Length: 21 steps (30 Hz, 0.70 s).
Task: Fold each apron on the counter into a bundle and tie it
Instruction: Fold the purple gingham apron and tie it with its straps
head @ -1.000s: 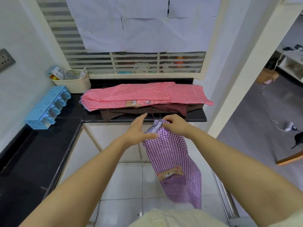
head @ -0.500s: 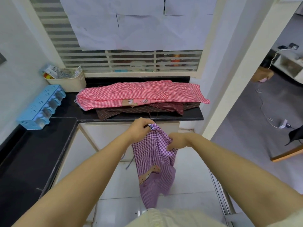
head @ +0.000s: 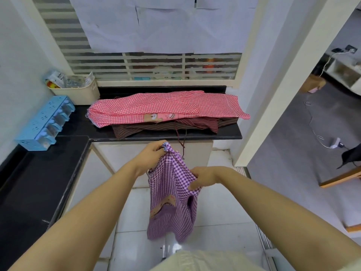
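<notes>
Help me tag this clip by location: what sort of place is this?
Probably a home kitchen: an L-shaped black counter over white cabinets, and what looks like a blue seasoning rack beside the wall. The aprons piled on the counter fit that.

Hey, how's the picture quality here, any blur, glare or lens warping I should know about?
Head view: wide-angle warping bows the white pillar; light is even and soft, no harsh glare, only faint sheen on the floor tiles; the purple apron looks sharp.
</notes>
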Each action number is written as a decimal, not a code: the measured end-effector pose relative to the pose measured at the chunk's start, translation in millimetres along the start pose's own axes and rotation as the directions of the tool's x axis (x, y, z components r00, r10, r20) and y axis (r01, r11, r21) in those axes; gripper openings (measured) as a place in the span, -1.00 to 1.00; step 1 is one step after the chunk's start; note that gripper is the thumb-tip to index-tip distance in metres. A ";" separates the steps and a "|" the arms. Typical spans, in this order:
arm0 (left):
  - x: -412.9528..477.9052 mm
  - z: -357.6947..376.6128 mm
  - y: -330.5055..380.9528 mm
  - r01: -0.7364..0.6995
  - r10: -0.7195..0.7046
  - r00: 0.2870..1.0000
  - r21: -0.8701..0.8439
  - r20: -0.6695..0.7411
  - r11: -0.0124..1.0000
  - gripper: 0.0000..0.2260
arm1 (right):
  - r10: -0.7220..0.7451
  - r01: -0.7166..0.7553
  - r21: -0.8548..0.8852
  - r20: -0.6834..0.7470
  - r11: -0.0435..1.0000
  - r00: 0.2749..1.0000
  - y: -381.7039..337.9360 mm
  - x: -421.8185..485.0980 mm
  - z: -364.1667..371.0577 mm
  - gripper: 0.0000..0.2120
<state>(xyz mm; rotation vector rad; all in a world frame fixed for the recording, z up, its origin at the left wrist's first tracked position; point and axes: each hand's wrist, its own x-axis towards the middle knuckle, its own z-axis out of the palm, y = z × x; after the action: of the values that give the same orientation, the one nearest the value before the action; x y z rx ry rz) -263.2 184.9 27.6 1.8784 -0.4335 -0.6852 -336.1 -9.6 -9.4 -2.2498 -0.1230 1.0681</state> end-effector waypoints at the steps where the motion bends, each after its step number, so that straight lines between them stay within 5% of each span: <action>1: -1.4 1.1 0.1 0.019 -0.019 1.000 -0.032 -0.011 0.999 -0.74 | 0.007 -0.008 -0.038 -0.013 0.999 1.000 1.6 1.9 0.0 -0.61; 4: -4.0 0.1 -1.8 0.068 -0.072 0.997 -0.082 -0.038 0.994 -0.78 | -0.072 0.066 -0.031 -0.226 0.997 0.972 5.9 4.8 -0.1 -0.85; 7: -7.5 -4.7 -0.1 0.090 -0.100 0.993 -0.140 -0.068 0.986 -0.77 | -0.159 0.217 0.033 -0.577 0.976 0.801 11.5 5.5 1.9 -0.80; 12: -8.7 -10.6 -1.0 0.083 -0.104 0.988 -0.173 -0.115 0.981 -0.71 | -0.171 0.216 0.055 -0.434 0.975 0.884 3.5 10.4 11.5 -0.88; 14: -7.8 -13.0 -3.6 0.069 -0.094 0.988 -0.194 -0.126 0.979 -0.71 | -0.201 0.186 -0.074 -0.410 0.980 0.890 0.5 17.8 16.4 -0.71; 18: -7.3 -18.0 -6.2 0.079 -0.111 0.985 -0.230 -0.130 0.970 -0.73 | -0.098 0.102 -0.028 -0.609 0.994 0.787 -3.5 28.2 17.8 -0.64; 21: -4.9 -18.5 -6.2 0.101 -0.128 0.987 -0.250 -0.095 0.963 -0.74 | -0.150 0.160 -0.033 -0.579 0.986 0.801 -0.5 31.1 13.4 -0.71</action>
<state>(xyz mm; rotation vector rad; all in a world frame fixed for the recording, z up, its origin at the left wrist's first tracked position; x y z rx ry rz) -255.2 203.3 28.6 1.7063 -0.1610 -0.6749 -325.0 8.1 -36.1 -2.3975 -0.0359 0.2568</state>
